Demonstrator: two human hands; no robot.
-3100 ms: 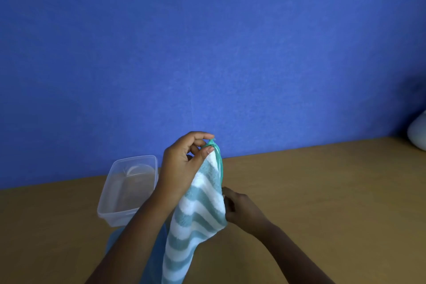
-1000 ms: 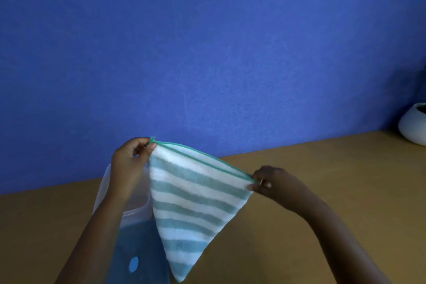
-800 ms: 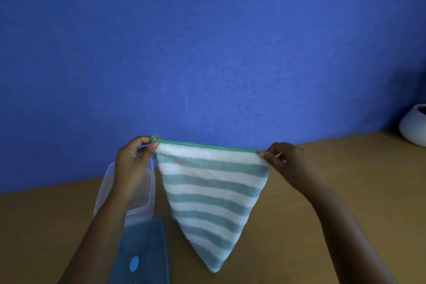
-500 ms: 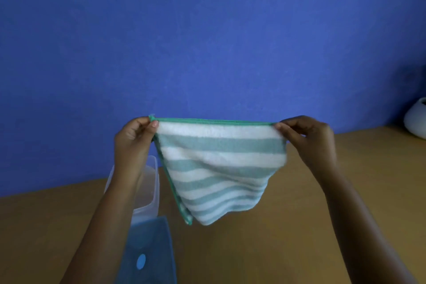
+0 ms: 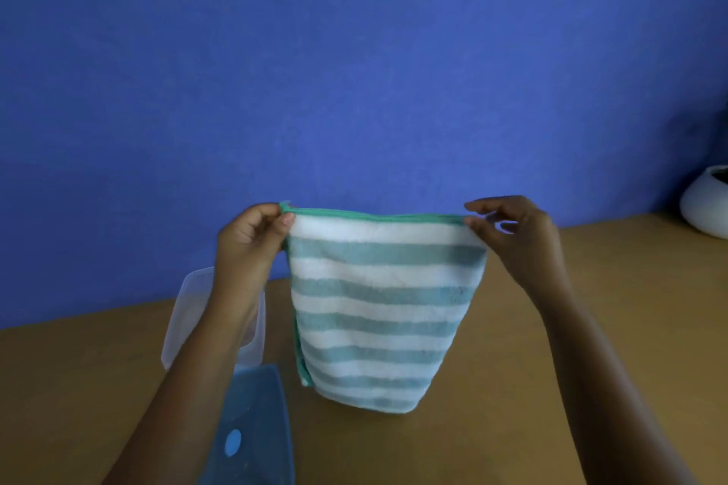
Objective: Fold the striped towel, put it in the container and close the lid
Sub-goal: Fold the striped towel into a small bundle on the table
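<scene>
Hands hold the striped towel [image 5: 384,311] up in the air, in front of the blue wall [image 5: 354,51] and above the wooden worktop [image 5: 512,386]. The left hand [image 5: 252,244] pinches the top left corner between thumb and curled fingers; the right hand [image 5: 512,236] pinches the top right corner with thumb and forefinger, its other fingers spread loose. Between them the green-bound top edge runs nearly level and taut, and the cloth hangs down with its stripes straight. It looks doubled, with a rounded bottom that may be a fold, though I cannot be sure.

The clear container [image 5: 185,311] stands open on the worktop behind the left forearm, partly hidden by it. Its blue lid [image 5: 256,425] lies flat just in front of it, nearer the person. A white pot [image 5: 705,209] sits well apart at the far right.

To my eye the folding is under way, and the packing and closing are not yet done. Doing this step well means keeping both corners level and the edge tight, then bringing the corners together squarely so the edges match. The cloth is soft and will sag or twist if one pinch slackens. The folded bundle likely needs to be narrower than the container's mouth.
</scene>
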